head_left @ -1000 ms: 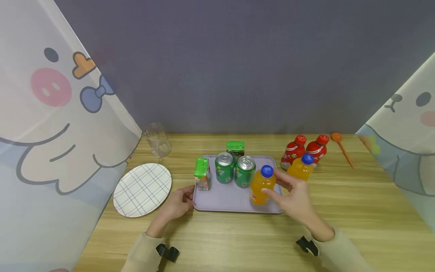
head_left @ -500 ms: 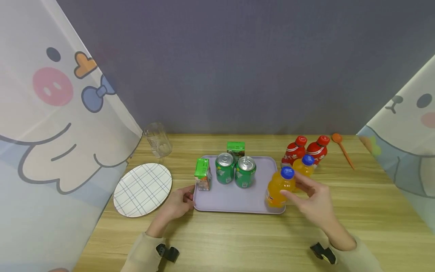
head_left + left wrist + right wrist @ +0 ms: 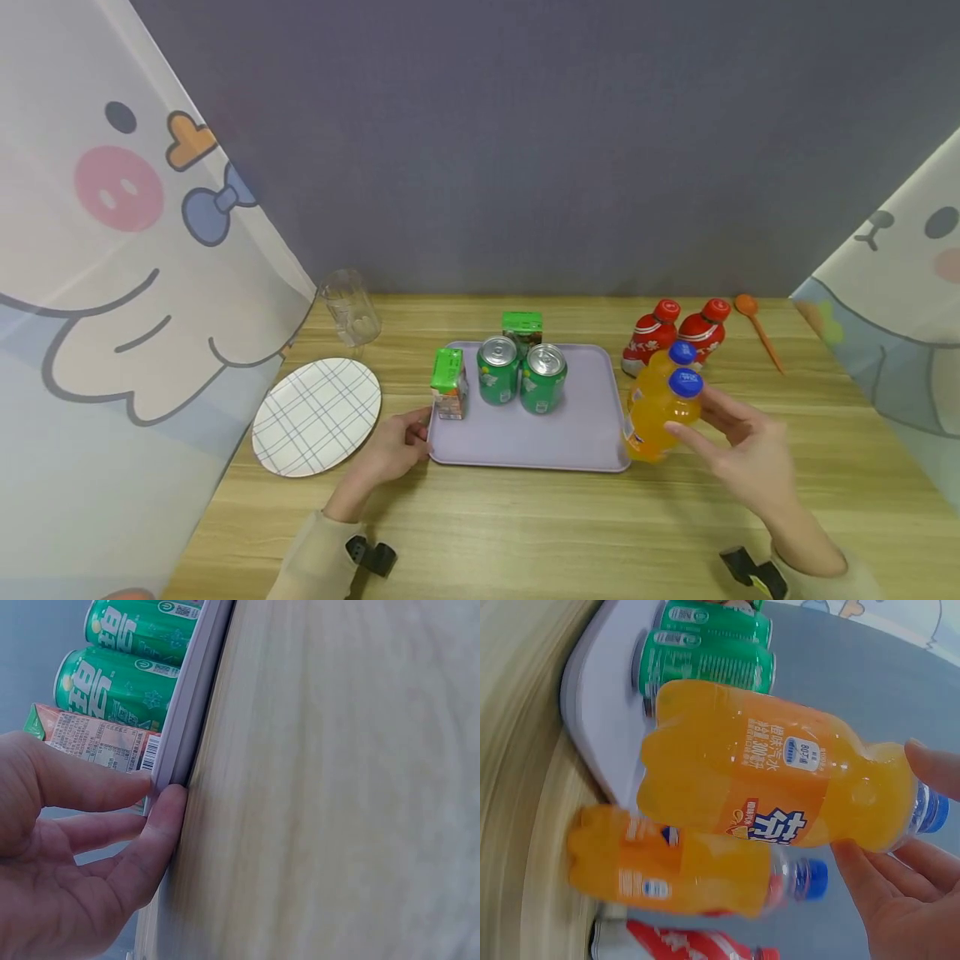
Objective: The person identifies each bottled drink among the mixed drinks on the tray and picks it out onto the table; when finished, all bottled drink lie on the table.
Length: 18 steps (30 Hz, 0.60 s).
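My right hand (image 3: 753, 458) pinches a bottle of orange soda (image 3: 660, 425) near its neck, just past the right edge of the lilac tray (image 3: 525, 442). In the right wrist view the held bottle (image 3: 735, 765) hangs off the surface, its blue cap on. A second orange soda bottle (image 3: 682, 870) stands behind it, partly hidden in the head view. My left hand (image 3: 392, 450) pinches the tray's left front rim between thumb and finger. On the tray are two green soda cans (image 3: 497, 375) and a juice carton (image 3: 448, 385); another carton (image 3: 522, 327) shows behind the cans.
Two red bottles (image 3: 651, 337) stand behind the orange ones. An orange spoon (image 3: 759, 329) lies at the back right. To the left are a checked plate (image 3: 317, 417) and a clear glass (image 3: 351, 308). A grey partition (image 3: 480, 167) rises at the table's back.
My right hand has carried the orange soda bottle rightward, from over the tray's front right part to beyond its edge beside the second bottle. The left hand has stayed at the rim.
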Each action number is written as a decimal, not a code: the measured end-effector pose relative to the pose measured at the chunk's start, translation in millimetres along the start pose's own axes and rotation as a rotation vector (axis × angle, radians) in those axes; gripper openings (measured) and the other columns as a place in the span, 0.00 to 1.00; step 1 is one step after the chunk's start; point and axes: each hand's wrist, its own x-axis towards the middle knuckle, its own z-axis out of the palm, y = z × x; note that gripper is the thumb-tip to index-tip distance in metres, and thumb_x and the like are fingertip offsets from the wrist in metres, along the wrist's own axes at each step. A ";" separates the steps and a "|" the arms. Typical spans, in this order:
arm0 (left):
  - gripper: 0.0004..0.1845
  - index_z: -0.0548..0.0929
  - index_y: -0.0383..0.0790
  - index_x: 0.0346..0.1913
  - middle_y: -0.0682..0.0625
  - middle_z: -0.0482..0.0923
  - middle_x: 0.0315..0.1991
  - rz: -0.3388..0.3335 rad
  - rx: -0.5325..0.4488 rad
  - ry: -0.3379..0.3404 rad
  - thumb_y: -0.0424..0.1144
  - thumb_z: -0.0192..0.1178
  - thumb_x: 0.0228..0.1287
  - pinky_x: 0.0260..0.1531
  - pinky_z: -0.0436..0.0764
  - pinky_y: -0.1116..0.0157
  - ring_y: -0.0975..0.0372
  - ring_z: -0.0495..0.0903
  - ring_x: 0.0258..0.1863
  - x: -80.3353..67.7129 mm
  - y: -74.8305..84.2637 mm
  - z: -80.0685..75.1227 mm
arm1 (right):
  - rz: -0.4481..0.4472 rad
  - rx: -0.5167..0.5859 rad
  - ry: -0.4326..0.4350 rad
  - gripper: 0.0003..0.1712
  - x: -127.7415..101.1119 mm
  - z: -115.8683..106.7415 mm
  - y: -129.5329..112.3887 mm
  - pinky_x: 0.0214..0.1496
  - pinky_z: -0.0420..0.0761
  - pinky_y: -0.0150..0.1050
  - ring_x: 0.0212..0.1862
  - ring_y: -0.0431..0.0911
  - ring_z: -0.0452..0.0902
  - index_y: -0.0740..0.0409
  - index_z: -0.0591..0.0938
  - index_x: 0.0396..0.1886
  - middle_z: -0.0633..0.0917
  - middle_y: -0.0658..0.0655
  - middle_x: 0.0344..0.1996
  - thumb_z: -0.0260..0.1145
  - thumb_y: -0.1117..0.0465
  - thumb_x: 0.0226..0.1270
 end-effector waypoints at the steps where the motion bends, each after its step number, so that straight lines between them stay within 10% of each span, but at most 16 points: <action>1: 0.32 0.72 0.31 0.62 0.49 0.76 0.31 0.001 -0.002 -0.002 0.24 0.62 0.48 0.22 0.75 0.70 0.63 0.75 0.28 -0.2 0.0 0.0 | -0.001 -0.007 0.006 0.32 -0.4 -3.4 0.6 0.45 0.77 0.24 0.45 0.31 0.80 0.75 0.78 0.50 0.81 0.37 0.47 0.72 0.83 0.37; 18: 0.32 0.71 0.29 0.62 0.48 0.75 0.31 0.002 -0.023 0.006 0.23 0.62 0.48 0.22 0.76 0.70 0.62 0.76 0.29 0.2 -0.2 1.3 | 0.146 -0.120 0.136 0.31 -1.9 -54.7 19.8 0.40 0.77 0.22 0.41 0.28 0.81 0.74 0.78 0.51 0.82 0.34 0.43 0.72 0.81 0.40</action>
